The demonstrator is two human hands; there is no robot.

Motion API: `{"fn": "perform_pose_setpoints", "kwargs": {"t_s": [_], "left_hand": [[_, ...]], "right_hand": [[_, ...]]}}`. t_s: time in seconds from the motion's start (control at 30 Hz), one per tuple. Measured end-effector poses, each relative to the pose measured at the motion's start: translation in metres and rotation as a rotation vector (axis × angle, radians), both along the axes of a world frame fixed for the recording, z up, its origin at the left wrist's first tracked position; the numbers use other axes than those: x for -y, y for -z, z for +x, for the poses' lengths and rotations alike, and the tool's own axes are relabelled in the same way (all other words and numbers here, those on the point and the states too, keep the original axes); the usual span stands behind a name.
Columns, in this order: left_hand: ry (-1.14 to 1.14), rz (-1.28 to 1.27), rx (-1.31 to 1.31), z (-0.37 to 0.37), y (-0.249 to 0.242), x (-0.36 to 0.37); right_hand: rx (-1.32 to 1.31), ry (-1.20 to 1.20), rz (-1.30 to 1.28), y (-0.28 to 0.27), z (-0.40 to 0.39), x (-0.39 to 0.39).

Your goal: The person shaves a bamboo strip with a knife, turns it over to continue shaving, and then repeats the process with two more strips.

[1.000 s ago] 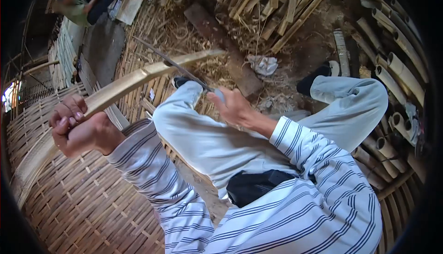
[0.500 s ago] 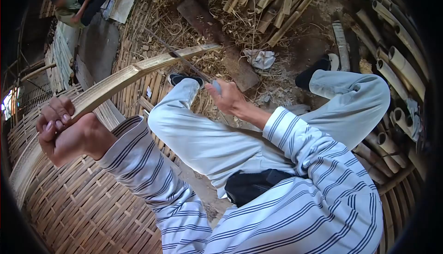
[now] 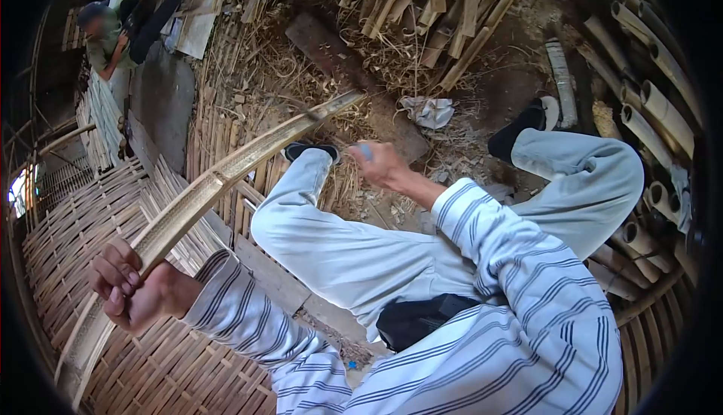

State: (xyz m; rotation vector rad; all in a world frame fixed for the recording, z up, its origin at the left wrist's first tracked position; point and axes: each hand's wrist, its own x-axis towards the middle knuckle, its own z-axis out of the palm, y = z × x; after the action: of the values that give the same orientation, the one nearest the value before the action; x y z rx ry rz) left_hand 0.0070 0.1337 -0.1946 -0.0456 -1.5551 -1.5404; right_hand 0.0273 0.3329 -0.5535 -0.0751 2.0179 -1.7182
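Note:
My left hand (image 3: pixel 139 287) is wrapped around a long split bamboo strip (image 3: pixel 211 183) near its lower end. The strip slopes up to the right, its pale inner face and a node showing, and its far end lies over a dark wooden block (image 3: pixel 399 125). My right hand (image 3: pixel 384 168), fingers closed, is to the right of the strip, above my lower leg. It grips a knife by its bluish handle (image 3: pixel 366 151). The blade is smeared by motion; only a dark blur crosses the strip near its far end.
Woven bamboo matting (image 3: pixel 188 362) lies at the lower left. Split bamboo pieces (image 3: pixel 467 8) are heaped at the top, with shavings (image 3: pixel 286 61) below them. Cut bamboo poles (image 3: pixel 666 117) are stacked at right. A crumpled white bag (image 3: pixel 428 111) lies near the block. Another person (image 3: pixel 113 38) sits at upper left.
My left hand and the bamboo strip have shifted down and to the right, and the strip has turned to show more of its inner face. The knife blade, clear before, is now blurred.

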Motion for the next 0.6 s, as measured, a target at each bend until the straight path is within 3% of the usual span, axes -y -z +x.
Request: {"fn": "perform_pose_setpoints", "kwargs": {"t_s": [0.03, 0.17, 0.2, 0.23, 0.33, 0.37, 0.47, 0.5, 0.6], "left_hand": [[-0.022, 0.005, 0.000, 0.001, 0.001, 0.003], [0.028, 0.024, -0.081, -0.006, 0.004, 0.014], [0.039, 0.030, -0.080, -0.002, 0.005, 0.019], [0.192, 0.005, -0.062, 0.004, 0.005, 0.035], [0.037, -0.078, -0.084, 0.002, 0.010, 0.020], [0.120, -0.033, -0.089, 0.004, 0.010, 0.028], [0.316, 0.044, -0.085, 0.025, 0.012, 0.065], [0.346, 0.046, -0.127, 0.029, 0.014, 0.070], [0.717, 0.165, -0.166, 0.020, 0.015, 0.074]], "right_hand": [[0.150, 0.003, 0.084, 0.020, 0.001, -0.002], [0.139, 0.042, 0.201, 0.064, -0.012, 0.004], [0.128, -0.009, 0.145, 0.038, -0.011, 0.002], [0.119, -0.049, 0.086, 0.005, -0.016, 0.001], [0.083, -0.214, 0.109, -0.037, -0.036, 0.015], [0.077, -0.283, 0.146, -0.040, -0.036, 0.019], [0.114, -0.087, 0.140, 0.036, -0.037, 0.017], [0.166, -0.130, 0.197, 0.045, -0.044, 0.009], [0.246, -0.256, 0.290, 0.051, -0.066, -0.009]]}}
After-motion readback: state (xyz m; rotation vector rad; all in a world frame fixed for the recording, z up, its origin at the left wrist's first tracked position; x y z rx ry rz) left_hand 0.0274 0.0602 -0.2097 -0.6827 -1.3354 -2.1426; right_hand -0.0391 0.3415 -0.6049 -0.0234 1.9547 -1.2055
